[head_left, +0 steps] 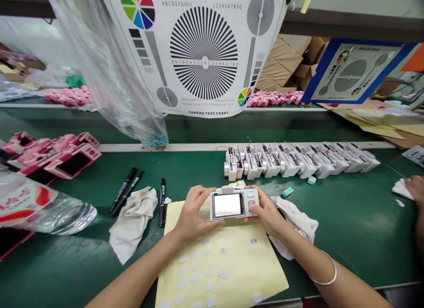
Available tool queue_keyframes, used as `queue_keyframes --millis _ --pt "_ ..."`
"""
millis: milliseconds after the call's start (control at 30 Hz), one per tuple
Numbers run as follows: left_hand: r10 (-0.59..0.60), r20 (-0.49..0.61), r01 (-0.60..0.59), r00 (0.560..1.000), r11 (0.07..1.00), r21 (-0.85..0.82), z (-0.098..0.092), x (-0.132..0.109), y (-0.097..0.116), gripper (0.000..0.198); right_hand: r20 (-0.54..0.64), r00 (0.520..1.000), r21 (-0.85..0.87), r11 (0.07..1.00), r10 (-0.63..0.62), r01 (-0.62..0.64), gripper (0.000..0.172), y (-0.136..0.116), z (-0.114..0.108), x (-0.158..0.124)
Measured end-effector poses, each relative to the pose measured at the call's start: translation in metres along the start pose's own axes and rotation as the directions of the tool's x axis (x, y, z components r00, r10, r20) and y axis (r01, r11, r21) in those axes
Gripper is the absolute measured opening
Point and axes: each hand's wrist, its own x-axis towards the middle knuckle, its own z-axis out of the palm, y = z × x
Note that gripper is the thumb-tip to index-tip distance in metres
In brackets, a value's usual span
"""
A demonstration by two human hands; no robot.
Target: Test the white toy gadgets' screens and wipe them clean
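Note:
Between my two hands is a small silver digital camera [234, 204], its back turned to me and its screen lit almost white. My left hand [196, 213] grips the left end, fingers along the top and thumb below. The right end is held by my right hand [265, 211], whose thumb rests on the round button pad. Beneath the camera lies a yellow sheet [228, 266] dotted with small pale stickers. A white cloth [296, 219] lies partly behind my right forearm, and another crumpled cloth [134, 222] is left of the sheet.
A row of silver camera bodies [291, 160] with loose wires stands at the back right. Black markers [161, 202], a water bottle [39, 202] and pink cameras [73, 160] are at left. A camera test chart [205, 51] hangs ahead. Another person's hand [415, 187] shows at right.

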Motion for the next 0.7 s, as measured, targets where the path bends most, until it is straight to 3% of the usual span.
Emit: queue_keyframes --millis 267,467,700 --pt "0.007 -0.001 -0.007 1.000 1.000 0.008 0.0017 -0.0019 -0.0013 0.061 -0.023 0.997 0.018 0.998 0.068 -0.068 0.049 0.0016 -0.0014 0.0024" --pt "0.030 -0.018 -0.029 0.999 0.999 0.035 0.0027 -0.0032 -0.0036 0.061 0.016 1.000 0.000 1.000 -0.001 0.001 0.047 0.0017 -0.0036 0.0013" --pt "0.034 -0.026 -0.033 0.999 0.998 0.049 0.0033 -0.0033 -0.0034 0.061 -0.007 0.998 0.032 0.998 0.055 -0.055 0.051 -0.0006 -0.0026 0.0007"
